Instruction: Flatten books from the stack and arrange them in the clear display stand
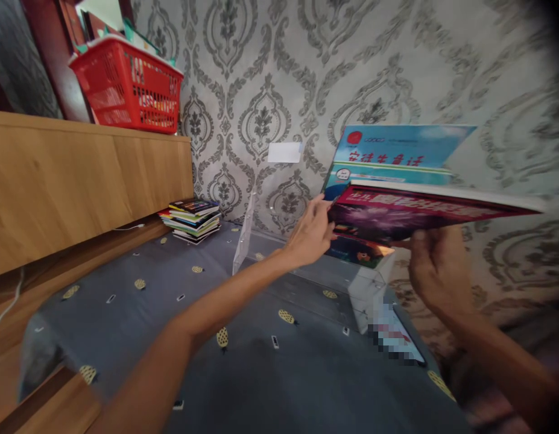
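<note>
A book with a magenta and purple cover [388, 218] is tilted between my two hands, its white page edge facing up. My left hand [313, 228] has its fingers curled at the book's left end, close to the books behind. Lower down on the right, my right hand [437, 265] grips the book's lower edge. Behind it rise blue-covered books [397, 144], the upper one with red lettering. A dark, colourful cover [360, 251] shows underneath. Below the books stands a clear plastic rack [243, 238] with see-through side panels; its back is partly hidden.
A stack of books [195, 222] lies at the table's back left corner. The table has a grey cloth [198, 325] with pineapple prints. A phone [399, 334] lies at the right edge. A red basket [125, 84] stands on the wooden cabinet [89, 187]. Patterned wall [261, 78] rises behind.
</note>
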Demonstrator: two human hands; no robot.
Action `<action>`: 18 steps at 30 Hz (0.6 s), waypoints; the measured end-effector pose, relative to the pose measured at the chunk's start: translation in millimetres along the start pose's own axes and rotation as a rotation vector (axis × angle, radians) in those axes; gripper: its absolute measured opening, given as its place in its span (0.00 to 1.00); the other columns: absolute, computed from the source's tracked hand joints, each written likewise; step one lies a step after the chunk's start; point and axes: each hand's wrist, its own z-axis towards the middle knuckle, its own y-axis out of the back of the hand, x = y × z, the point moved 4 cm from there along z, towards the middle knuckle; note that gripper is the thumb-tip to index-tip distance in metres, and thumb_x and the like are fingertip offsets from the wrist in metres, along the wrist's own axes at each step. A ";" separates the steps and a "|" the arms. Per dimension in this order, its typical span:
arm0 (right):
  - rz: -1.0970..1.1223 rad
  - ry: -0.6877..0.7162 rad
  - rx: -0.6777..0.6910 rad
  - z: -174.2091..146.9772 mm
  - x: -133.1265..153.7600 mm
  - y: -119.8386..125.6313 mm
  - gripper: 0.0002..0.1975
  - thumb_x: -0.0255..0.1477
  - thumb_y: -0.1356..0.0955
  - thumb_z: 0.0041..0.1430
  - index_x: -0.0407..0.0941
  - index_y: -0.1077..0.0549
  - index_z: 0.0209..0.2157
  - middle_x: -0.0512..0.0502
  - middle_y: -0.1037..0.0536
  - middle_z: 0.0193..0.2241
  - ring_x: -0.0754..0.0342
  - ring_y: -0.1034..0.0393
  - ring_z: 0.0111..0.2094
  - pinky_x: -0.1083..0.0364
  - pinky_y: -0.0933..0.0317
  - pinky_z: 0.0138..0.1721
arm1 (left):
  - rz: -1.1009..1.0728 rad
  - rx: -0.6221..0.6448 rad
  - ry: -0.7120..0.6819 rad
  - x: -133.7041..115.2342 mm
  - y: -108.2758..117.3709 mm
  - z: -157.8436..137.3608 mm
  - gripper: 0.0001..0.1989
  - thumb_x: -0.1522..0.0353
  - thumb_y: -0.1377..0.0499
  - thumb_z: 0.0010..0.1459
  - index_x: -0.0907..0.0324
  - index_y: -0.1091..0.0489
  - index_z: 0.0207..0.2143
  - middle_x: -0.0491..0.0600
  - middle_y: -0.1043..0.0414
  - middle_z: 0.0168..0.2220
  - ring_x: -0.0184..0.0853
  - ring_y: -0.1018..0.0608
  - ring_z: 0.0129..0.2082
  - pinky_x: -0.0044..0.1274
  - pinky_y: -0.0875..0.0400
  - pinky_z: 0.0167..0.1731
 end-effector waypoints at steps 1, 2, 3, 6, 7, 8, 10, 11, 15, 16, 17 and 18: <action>0.011 0.002 0.029 -0.7 1.4 -0.3 0.28 0.53 0.43 0.67 0.46 0.32 0.52 0.36 0.24 0.41 0.42 0.27 0.38 0.40 0.31 0.41 | -0.007 -0.003 0.003 -0.7 0.2 -0.8 0.22 0.73 0.51 0.64 0.60 0.48 0.60 0.65 0.46 0.66 0.48 0.40 0.69 0.43 0.42 0.67; 0.032 0.008 0.061 -1.6 3.1 -0.7 0.29 0.52 0.45 0.68 0.45 0.33 0.54 0.34 0.25 0.45 0.41 0.27 0.43 0.39 0.31 0.44 | -0.014 -0.006 0.009 -1.3 0.3 -1.6 0.22 0.73 0.51 0.64 0.60 0.48 0.60 0.65 0.47 0.66 0.49 0.40 0.69 0.44 0.42 0.67; 0.063 0.012 0.076 -2.6 4.5 -0.7 0.28 0.51 0.45 0.68 0.45 0.34 0.55 0.32 0.26 0.48 0.39 0.29 0.48 0.37 0.33 0.48 | -0.020 -0.009 0.008 -2.0 0.2 -2.4 0.23 0.74 0.51 0.64 0.61 0.48 0.61 0.65 0.48 0.66 0.49 0.41 0.69 0.44 0.42 0.67; 0.076 -0.039 0.057 -6.0 3.0 0.2 0.25 0.49 0.44 0.68 0.47 0.32 0.53 0.35 0.24 0.46 0.38 0.28 0.47 0.36 0.34 0.50 | -0.036 -0.025 -0.008 -3.8 -0.3 -4.5 0.23 0.75 0.51 0.64 0.62 0.48 0.61 0.66 0.48 0.66 0.49 0.41 0.69 0.44 0.42 0.67; 0.075 -0.054 0.044 -7.1 1.6 0.3 0.25 0.50 0.43 0.68 0.47 0.32 0.52 0.36 0.24 0.45 0.38 0.27 0.45 0.37 0.33 0.48 | -0.039 -0.027 -0.014 -4.2 -0.5 -5.0 0.23 0.75 0.51 0.64 0.63 0.48 0.61 0.66 0.49 0.66 0.49 0.42 0.69 0.44 0.42 0.67; 0.077 -0.066 0.035 -8.3 0.2 0.2 0.24 0.50 0.43 0.67 0.48 0.31 0.50 0.36 0.23 0.43 0.38 0.27 0.43 0.38 0.33 0.46 | -0.042 -0.028 -0.016 -4.3 -0.8 -5.6 0.23 0.75 0.51 0.64 0.63 0.48 0.61 0.66 0.49 0.67 0.49 0.42 0.69 0.45 0.42 0.67; 0.091 -0.077 0.033 -10.6 -1.6 -0.6 0.23 0.50 0.43 0.68 0.48 0.31 0.49 0.37 0.23 0.42 0.39 0.27 0.41 0.39 0.32 0.45 | -0.043 -0.028 -0.012 -4.0 -1.5 -6.9 0.24 0.75 0.51 0.64 0.62 0.48 0.62 0.66 0.50 0.67 0.48 0.43 0.70 0.46 0.43 0.67; 0.096 -0.076 0.035 -11.8 -2.1 -1.2 0.22 0.49 0.43 0.68 0.48 0.32 0.49 0.38 0.23 0.42 0.40 0.27 0.42 0.39 0.32 0.45 | -0.043 -0.028 -0.008 -3.4 -1.9 -7.7 0.24 0.75 0.51 0.63 0.61 0.48 0.62 0.65 0.50 0.68 0.48 0.43 0.70 0.46 0.43 0.67; 0.083 -0.091 0.061 -16.2 -6.0 -3.4 0.22 0.48 0.44 0.69 0.48 0.33 0.49 0.40 0.24 0.41 0.42 0.27 0.40 0.40 0.31 0.44 | -0.046 -0.039 0.014 0.5 -5.4 -11.3 0.25 0.75 0.50 0.63 0.62 0.47 0.62 0.66 0.50 0.68 0.49 0.43 0.70 0.46 0.43 0.67; 0.071 -0.103 0.062 -17.0 -8.3 -3.5 0.21 0.48 0.44 0.69 0.48 0.33 0.49 0.41 0.24 0.40 0.42 0.27 0.39 0.40 0.31 0.43 | -0.049 -0.044 0.021 1.7 -6.6 -12.1 0.25 0.75 0.50 0.63 0.62 0.46 0.62 0.66 0.51 0.68 0.49 0.44 0.70 0.46 0.43 0.67; 0.059 -0.111 0.059 -17.6 -10.9 -3.3 0.21 0.48 0.43 0.69 0.48 0.33 0.49 0.41 0.24 0.39 0.43 0.27 0.38 0.41 0.31 0.43 | -0.052 -0.048 0.028 3.0 -7.8 -12.6 0.24 0.75 0.50 0.63 0.63 0.46 0.61 0.66 0.52 0.68 0.49 0.45 0.71 0.46 0.43 0.67; 0.054 -0.106 0.059 -17.8 -13.3 -3.2 0.21 0.48 0.43 0.69 0.49 0.33 0.50 0.42 0.24 0.39 0.43 0.27 0.38 0.41 0.31 0.43 | -0.056 -0.048 0.032 4.0 -9.0 -12.9 0.24 0.75 0.50 0.62 0.62 0.45 0.61 0.66 0.53 0.69 0.49 0.45 0.71 0.47 0.44 0.67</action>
